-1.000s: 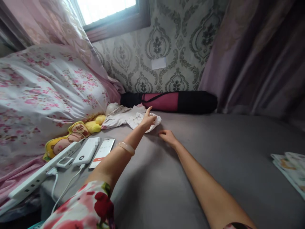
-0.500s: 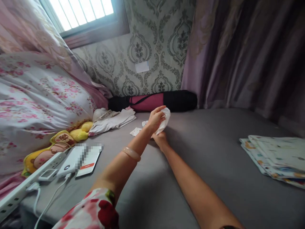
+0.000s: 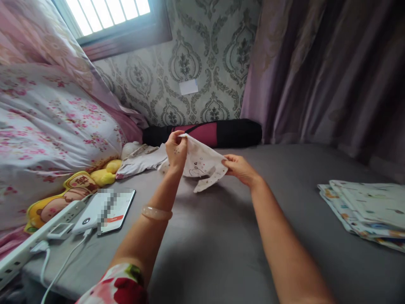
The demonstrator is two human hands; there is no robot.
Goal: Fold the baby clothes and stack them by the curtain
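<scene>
Landmark: long cylindrical magenta-and-black fabric bag (image 3: 238,133). In hand: small white printed cloth piece (image 3: 202,158), in front of the bag, lifted off the grey-sheeted bed (image 3: 202,253), partly spread, unfolded; left hand (image 3: 176,152) grip pinching its upper corner, right hand (image 3: 241,169) grip its right edge. Already folded: flat stack of white patterned fabric (image 3: 363,207), nearer and right of the bag. Not folded: pale crumpled cloth (image 3: 142,161), before the bag's left end.

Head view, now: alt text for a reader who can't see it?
Left hand and right hand hold a white printed cloth between them over a gray surface. Behind lies a pink-and-black bag; a phone and power strip sit left, folded cloths right.
</scene>
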